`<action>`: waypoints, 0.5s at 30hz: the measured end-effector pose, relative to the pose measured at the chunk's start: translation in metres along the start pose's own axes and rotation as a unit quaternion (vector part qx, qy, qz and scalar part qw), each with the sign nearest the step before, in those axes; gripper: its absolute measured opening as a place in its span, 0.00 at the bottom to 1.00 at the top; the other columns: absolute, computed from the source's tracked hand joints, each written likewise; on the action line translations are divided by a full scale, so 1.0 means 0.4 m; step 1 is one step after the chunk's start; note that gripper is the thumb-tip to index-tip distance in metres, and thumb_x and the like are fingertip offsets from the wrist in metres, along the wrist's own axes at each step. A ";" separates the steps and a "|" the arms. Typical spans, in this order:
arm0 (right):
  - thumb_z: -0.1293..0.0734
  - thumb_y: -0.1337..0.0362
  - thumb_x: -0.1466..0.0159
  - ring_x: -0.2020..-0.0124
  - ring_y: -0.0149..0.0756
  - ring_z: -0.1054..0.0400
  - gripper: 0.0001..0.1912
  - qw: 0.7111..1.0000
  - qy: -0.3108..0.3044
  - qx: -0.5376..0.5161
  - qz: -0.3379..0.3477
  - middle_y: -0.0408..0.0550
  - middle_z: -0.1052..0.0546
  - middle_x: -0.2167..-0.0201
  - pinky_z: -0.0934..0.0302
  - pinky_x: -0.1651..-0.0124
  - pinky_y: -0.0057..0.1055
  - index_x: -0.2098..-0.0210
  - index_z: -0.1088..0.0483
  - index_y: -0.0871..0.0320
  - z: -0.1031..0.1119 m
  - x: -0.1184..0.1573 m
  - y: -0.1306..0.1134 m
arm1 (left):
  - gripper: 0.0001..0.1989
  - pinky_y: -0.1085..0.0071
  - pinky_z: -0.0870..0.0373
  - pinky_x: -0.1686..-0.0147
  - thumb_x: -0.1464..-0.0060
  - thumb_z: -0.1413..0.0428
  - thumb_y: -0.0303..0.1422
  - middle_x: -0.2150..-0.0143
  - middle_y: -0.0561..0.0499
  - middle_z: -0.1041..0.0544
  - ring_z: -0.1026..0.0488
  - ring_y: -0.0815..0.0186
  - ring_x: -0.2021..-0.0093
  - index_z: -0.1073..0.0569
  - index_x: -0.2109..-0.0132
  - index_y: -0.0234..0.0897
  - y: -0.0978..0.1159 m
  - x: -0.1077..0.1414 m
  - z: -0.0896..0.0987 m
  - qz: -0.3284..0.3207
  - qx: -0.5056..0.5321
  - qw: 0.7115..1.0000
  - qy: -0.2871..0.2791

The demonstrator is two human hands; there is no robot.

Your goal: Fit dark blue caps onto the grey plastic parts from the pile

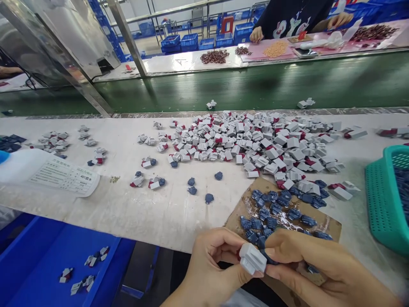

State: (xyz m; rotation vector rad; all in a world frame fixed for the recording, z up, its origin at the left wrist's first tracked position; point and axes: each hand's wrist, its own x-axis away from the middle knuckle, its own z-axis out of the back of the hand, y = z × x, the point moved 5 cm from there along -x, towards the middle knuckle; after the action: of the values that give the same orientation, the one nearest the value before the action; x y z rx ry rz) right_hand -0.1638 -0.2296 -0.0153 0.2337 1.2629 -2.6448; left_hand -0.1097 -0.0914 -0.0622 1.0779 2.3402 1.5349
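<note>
Just above the near edge of the scuffed white desk (96, 217), the person's left hand (212, 268) pinches a pale grey plastic block (252, 259) between thumb and fingers, while the right hand (326, 266) pinches a dark blue moulded piece (267, 257) against its side. The two hands are close together, and the two parts touch at the fingertips. The step in hand looks like seating the blue piece onto the grey block, which seems to call for a steady, square press. Just beneath the hands lies a torn brown cardboard sheet (322, 228) carrying a cluster of dark blue moulded parts (271, 211) with a glossy smear among them. Beyond it spreads a large heap of grey-and-crimson plastic parts (255, 143). A teal perforated plastic basket (383, 200) holding blue pieces sits at the right, a printed white label sheet (64, 177) lies at the left, and a bright blue tray (38, 264) with a few grey-and-red parts sits below the desk edge. Across a green conveyor belt (223, 83), a co-worker's hands (256, 35) work over a pink mat (265, 53).
</note>
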 end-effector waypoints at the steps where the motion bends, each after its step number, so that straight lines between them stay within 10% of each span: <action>1: 0.38 0.61 0.30 0.71 0.25 0.30 0.09 1.000 -0.009 -0.010 -0.011 0.37 0.27 0.71 0.36 0.70 0.16 0.67 0.34 0.54 -0.003 0.001 0.007 | 0.13 0.80 0.27 0.71 0.65 0.27 0.27 0.71 0.52 0.22 0.24 0.72 0.72 0.21 0.69 0.33 -0.004 -0.002 -0.001 0.007 -0.009 1.000 0.004; 10: 0.32 0.45 0.39 0.71 0.36 0.31 0.20 0.969 0.047 -0.138 -0.202 0.47 0.28 0.76 0.34 0.70 0.26 0.69 0.29 0.58 -0.042 -0.010 0.038 | 0.25 0.76 0.35 0.76 0.43 0.45 0.50 0.72 0.53 0.30 0.31 0.71 0.76 0.33 0.48 0.35 0.011 -0.008 0.001 0.001 -0.136 0.985 -0.107; 15: 0.34 0.39 0.41 0.67 0.39 0.29 0.26 0.936 0.085 -0.240 -0.242 0.48 0.27 0.75 0.31 0.65 0.30 0.67 0.28 0.58 -0.070 -0.068 0.029 | 0.18 0.73 0.49 0.79 0.36 0.57 0.47 0.81 0.59 0.42 0.46 0.72 0.81 0.37 0.66 0.39 0.058 -0.028 -0.005 -0.113 -0.273 0.953 -0.067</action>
State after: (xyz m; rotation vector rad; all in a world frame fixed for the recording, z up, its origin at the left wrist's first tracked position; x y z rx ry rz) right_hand -0.1330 -0.2119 -0.0350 0.0774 2.2229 -2.6019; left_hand -0.0912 -0.0948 -0.0446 0.7207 1.7141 1.7929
